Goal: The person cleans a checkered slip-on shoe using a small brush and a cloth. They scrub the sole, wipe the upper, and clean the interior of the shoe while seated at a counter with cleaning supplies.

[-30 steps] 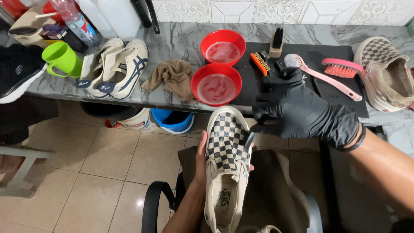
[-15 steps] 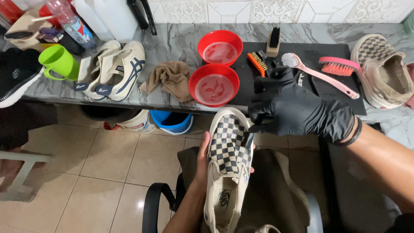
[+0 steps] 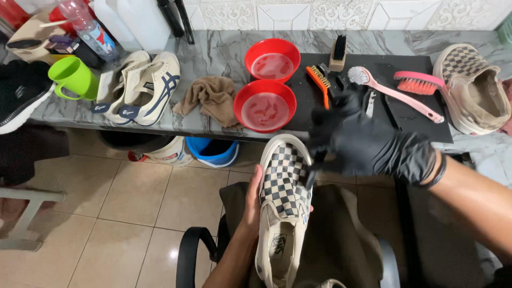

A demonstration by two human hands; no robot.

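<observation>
The checkered slip-on shoe [image 3: 282,208] lies toe-forward over the person's lap, just below the bench [image 3: 213,53] edge. The bare left hand [image 3: 253,205] cups its left side from underneath, grasping it. The black-gloved right hand [image 3: 368,146] hovers at the shoe's right toe edge, fingers curled around a small dark tool whose kind cannot be told. On the bench's far left corner stands a clear plastic bottle [image 3: 85,29] with a blue label.
</observation>
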